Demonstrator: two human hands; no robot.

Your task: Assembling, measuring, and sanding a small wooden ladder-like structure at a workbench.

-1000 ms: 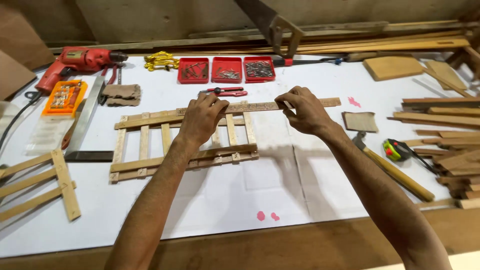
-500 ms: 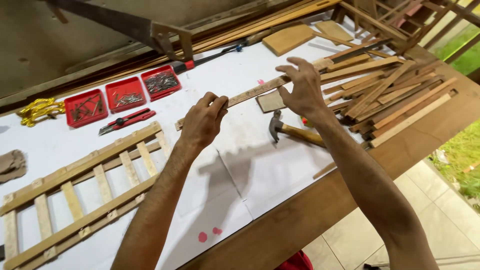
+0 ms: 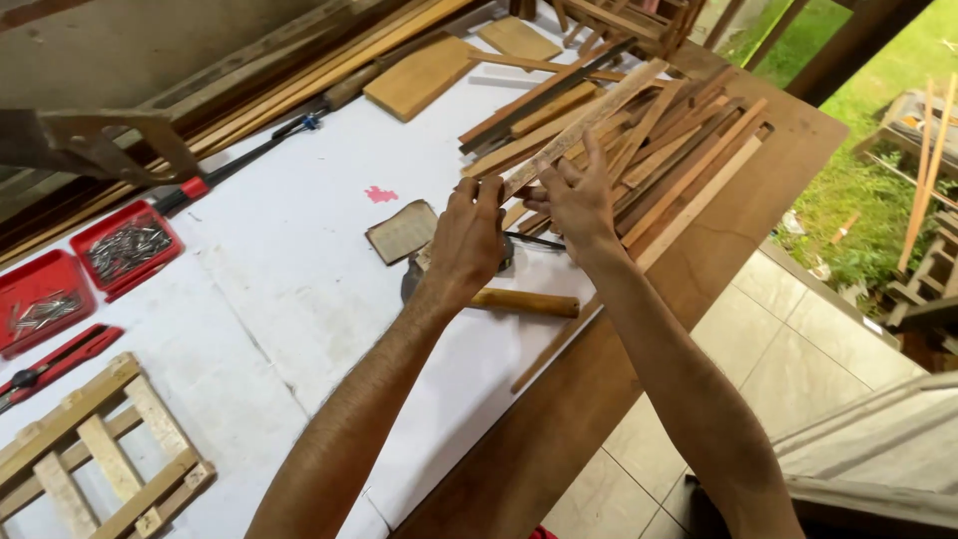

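Both hands have carried the wooden slat (image 3: 584,125) rightward over the wood pile (image 3: 659,140) (hammer (image 3: 499,297) below); left hand (image 3: 467,240) and right hand (image 3: 577,200) fingers pinch it

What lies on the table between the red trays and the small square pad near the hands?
Only bare white table lies between the red trays and the square pad, as the head view shows.

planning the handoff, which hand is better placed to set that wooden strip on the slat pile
Probably the right hand: it grips the wooden strip on the side beside the slat pile, while the left hand holds its near end.
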